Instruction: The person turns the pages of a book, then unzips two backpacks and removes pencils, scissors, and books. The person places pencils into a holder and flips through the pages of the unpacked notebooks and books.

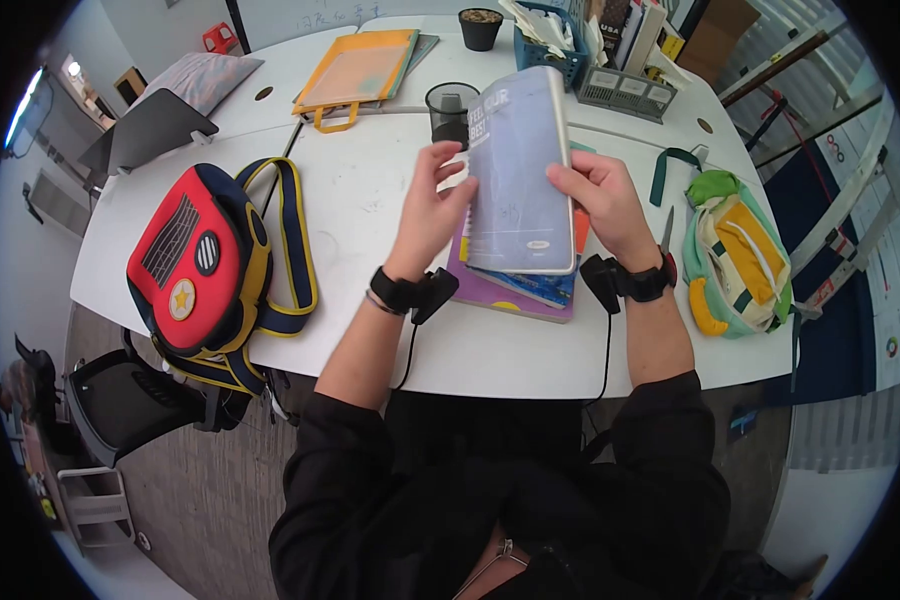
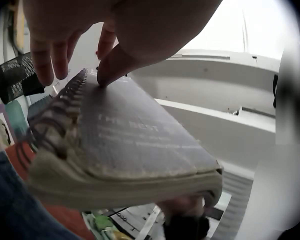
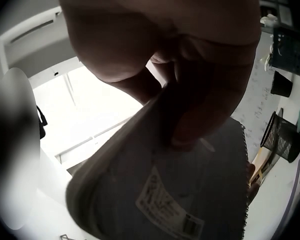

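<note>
A spiral-bound notebook (image 1: 518,190) with a blue-grey cover and pale lettering is held up over a stack of books. My right hand (image 1: 615,205) pinches its right edge, thumb on the front cover and fingers behind. At the spiral side, my left hand (image 1: 435,215) has its thumb touching the cover, the other fingers loosely extended past the wire binding. Under the notebook show a blue book (image 1: 548,290) and a larger purple book (image 1: 510,300). The right wrist view shows a white barcode label (image 3: 165,205) on the notebook's back.
A red and navy backpack (image 1: 198,260) lies on the left of the white table, a green and yellow bag (image 1: 738,255) on the right. Behind the notebook stand a black mesh pen holder (image 1: 448,105), a plant pot (image 1: 480,32) and a blue basket (image 1: 560,62). An orange folder (image 1: 360,68) lies farther back.
</note>
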`<state>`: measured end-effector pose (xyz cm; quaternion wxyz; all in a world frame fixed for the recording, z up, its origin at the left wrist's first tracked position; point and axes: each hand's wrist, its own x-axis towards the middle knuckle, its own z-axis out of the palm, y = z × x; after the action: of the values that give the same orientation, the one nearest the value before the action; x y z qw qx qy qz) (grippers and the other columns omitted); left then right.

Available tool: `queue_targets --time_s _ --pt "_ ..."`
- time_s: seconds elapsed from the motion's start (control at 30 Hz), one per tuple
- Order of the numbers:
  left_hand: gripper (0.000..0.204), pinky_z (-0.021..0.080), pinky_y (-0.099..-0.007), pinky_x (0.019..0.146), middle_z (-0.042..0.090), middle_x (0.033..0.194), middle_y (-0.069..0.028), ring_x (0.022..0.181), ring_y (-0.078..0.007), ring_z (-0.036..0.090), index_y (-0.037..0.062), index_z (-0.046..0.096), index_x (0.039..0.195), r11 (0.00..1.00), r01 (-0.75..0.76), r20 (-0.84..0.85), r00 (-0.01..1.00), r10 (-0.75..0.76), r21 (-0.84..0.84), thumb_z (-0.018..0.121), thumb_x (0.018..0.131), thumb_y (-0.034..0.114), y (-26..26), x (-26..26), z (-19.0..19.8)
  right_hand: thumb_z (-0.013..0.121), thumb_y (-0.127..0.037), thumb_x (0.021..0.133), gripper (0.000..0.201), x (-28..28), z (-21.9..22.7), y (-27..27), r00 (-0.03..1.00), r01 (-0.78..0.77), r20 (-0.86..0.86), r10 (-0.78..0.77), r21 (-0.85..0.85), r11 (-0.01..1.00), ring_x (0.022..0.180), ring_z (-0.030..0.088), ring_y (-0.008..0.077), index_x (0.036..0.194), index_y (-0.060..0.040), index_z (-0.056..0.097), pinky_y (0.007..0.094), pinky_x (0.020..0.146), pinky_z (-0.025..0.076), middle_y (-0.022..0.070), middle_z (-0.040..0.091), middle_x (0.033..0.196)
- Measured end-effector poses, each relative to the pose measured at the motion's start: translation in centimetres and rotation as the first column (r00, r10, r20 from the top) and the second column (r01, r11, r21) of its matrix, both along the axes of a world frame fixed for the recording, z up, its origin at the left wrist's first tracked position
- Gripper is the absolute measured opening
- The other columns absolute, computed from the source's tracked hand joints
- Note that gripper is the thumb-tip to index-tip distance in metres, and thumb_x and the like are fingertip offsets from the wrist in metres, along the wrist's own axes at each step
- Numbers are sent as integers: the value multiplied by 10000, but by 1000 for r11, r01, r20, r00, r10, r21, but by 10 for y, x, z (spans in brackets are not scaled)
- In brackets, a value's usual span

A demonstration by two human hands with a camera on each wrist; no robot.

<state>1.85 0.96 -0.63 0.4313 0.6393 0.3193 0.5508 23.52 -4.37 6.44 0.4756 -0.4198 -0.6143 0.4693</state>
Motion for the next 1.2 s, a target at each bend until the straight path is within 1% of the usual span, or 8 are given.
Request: queue_targets --time_s 0.07,0.2,0.43,0.67,0.77,0.97,1.13,1.2 --pt "532 498 -328 873 493 1324 -143 1184 -242 521 50 382 1349 998 27 -235 972 -12 59 639 901 175 1 -1 -3 623 -204 921 263 -15 -3 2 989 89 104 -101 115 989 673 559 81 1013 37 675 235 605 446 22 644 777" --pt "760 479 -360 912 361 1451 -205 1311 -292 415 21 203 1469 930 318 105 947 -303 -185 643 907 281 -11 0 12 611 -171 939 234 -29 -14 6 962 90 231 -144 231 969 714 523 50 1041 34 660 205 639 446 5 635 821" --pt "1019 319 -449 1091 327 1462 -242 1346 -334 370 23 16 1507 887 400 143 916 -376 -231 714 833 335 -16 -6 18 626 -195 919 272 -26 -23 4 997 -73 -12 72 -110 991 690 621 102 1071 27 670 234 591 510 62 676 861" --pt "1129 350 -452 1071 370 1439 -220 1346 -324 372 64 7 1519 902 409 -1 911 -413 -142 790 749 325 -13 -8 16 666 -202 889 285 -16 -19 6 982 -182 -88 170 -160 970 691 643 106 1060 26 668 238 558 540 66 685 841" --pt "1042 401 -421 1027 406 1416 -190 1323 -290 399 74 101 1517 923 376 -8 926 -378 -87 782 759 289 -17 -5 24 672 -187 885 288 -14 -26 9 977 -201 -104 184 -176 964 706 647 109 1076 28 656 243 575 545 78 691 864" --pt "334 497 -244 813 649 1067 -75 933 -103 616 -32 526 1242 976 125 100 989 -109 -180 563 940 108 5 -34 18 597 -196 938 263 12 -23 20 995 -94 21 97 -122 988 703 637 101 1081 18 650 232 594 526 52 690 877" --pt "369 513 -267 817 657 1072 -108 949 -132 636 -30 464 1303 991 89 113 991 -78 -101 523 952 64 12 -41 17 560 -216 955 277 55 -24 31 996 -48 69 60 -153 987 770 637 94 1107 5 632 223 651 516 43 680 935" --pt "434 519 -272 808 658 1067 -129 941 -145 648 -12 399 1360 994 72 68 995 -67 -76 523 948 51 12 -41 18 549 -193 951 245 71 -22 34 966 29 260 12 -150 988 746 612 85 1081 -5 637 226 650 496 25 672 917"
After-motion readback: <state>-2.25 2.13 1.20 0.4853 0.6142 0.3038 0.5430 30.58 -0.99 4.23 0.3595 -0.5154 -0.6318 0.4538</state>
